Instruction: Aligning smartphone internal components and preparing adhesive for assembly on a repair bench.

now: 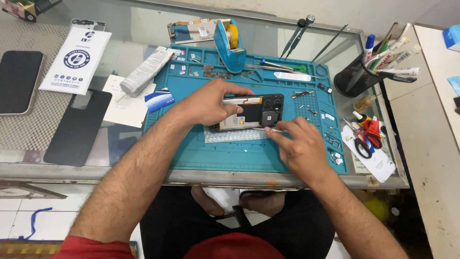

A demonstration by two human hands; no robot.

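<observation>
- An open phone (254, 112) with its back cover off lies in the middle of a blue work mat (215, 153). Its black and yellow insides show.
- The phone sits on a small sheet of bubble wrap (230, 135).
- The left hand (208, 103) rests on top of the phone and holds it down, fingers curled over its left part.
- The right hand (299, 144) pinches a thin metal tool (274, 129) at the phone's bottom edge.
- A blue tape holder (227, 41) stands at the far side of the mat, with small screws and parts near it.
- A grey tube (143, 72) lies to the left of the mat, and a black back cover (79, 127) lies further left on the glass surface (124, 29).
- A black mesh cup (357, 76) full of pens and tools stands to the right.
- Scissors with red handles (366, 136) lie just below the cup.
</observation>
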